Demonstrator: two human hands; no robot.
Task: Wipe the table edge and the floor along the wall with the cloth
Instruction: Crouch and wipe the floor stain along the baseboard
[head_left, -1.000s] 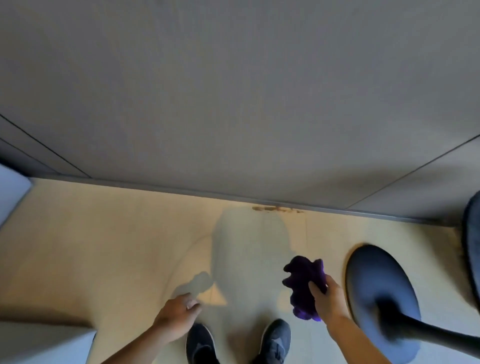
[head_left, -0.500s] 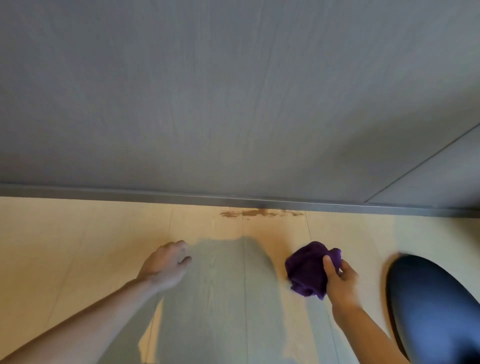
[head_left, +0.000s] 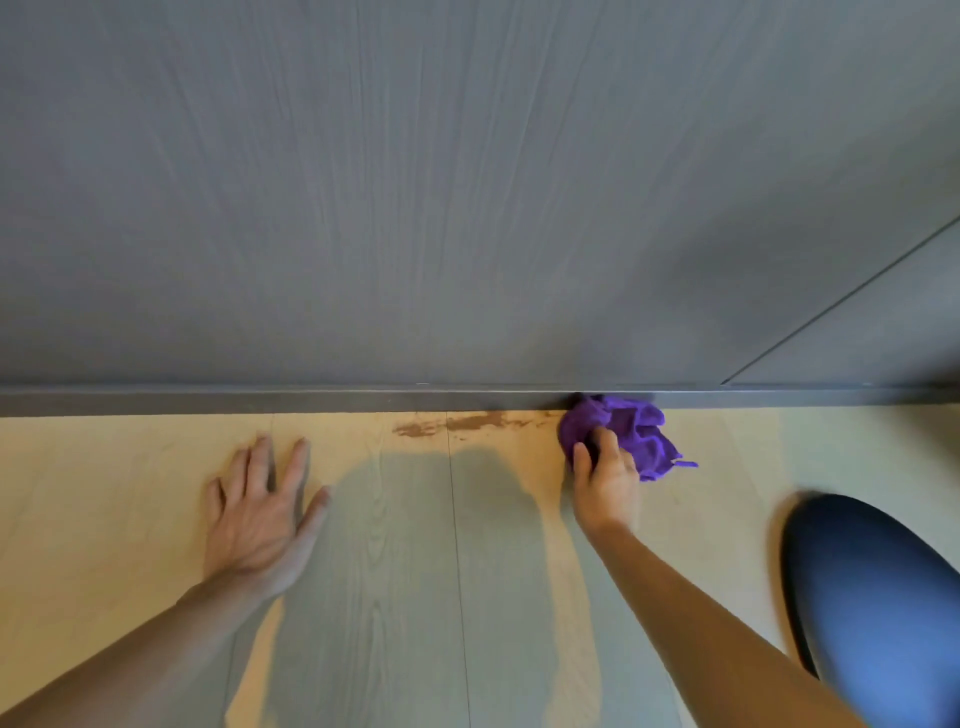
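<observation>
A crumpled purple cloth (head_left: 631, 431) lies pressed on the light wooden floor (head_left: 130, 467), touching the dark grey skirting (head_left: 260, 401) at the foot of the grey wall (head_left: 467, 182). My right hand (head_left: 605, 478) grips the cloth from the near side. A brown smear (head_left: 457, 423) marks the floor along the skirting, just left of the cloth. My left hand (head_left: 262, 514) rests flat on the floor with fingers spread, well to the left of the smear. No table edge is in view.
A dark blue rounded chair base (head_left: 878, 608) sits on the floor at the lower right, close to my right forearm. A seam between wall panels (head_left: 841, 301) runs diagonally at the right. My shadow falls on the floor between my arms.
I have come much closer to the floor. My right hand has carried the cloth forward to the skirting. My left hand has opened and come down flat on the floor.
</observation>
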